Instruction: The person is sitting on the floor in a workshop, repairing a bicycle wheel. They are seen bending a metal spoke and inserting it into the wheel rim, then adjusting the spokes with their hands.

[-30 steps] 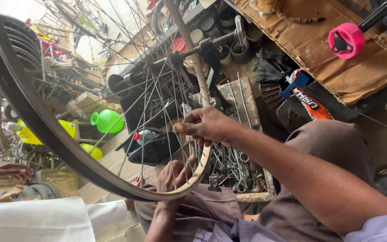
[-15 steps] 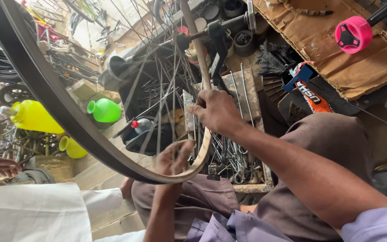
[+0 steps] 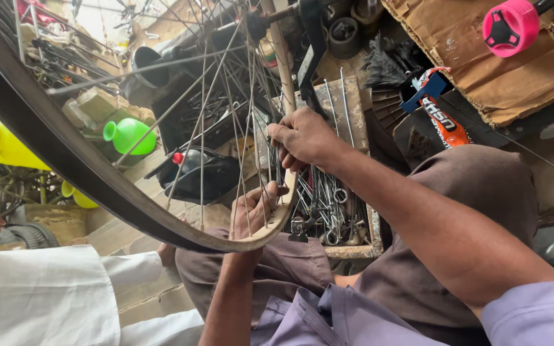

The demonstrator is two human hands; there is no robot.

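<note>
Bicycle wheel (image 3: 65, 154) arcs across the frame's left and centre; my left hand (image 3: 258, 208) grips its rim, right hand (image 3: 302, 138) pinches spokes (image 3: 251, 128). Overtightening could warp it, I judge.

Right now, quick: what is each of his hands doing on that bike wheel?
Left hand: closed around the wheel rim, holding it.
Right hand: fingers pinched on the spokes near the rim.

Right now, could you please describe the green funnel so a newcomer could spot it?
Find the big bicycle wheel rim crossing the left side. Just beyond its spokes, the green funnel lies on its side. The neighbouring plastic pieces are yellow; it alone is bright green.
</note>
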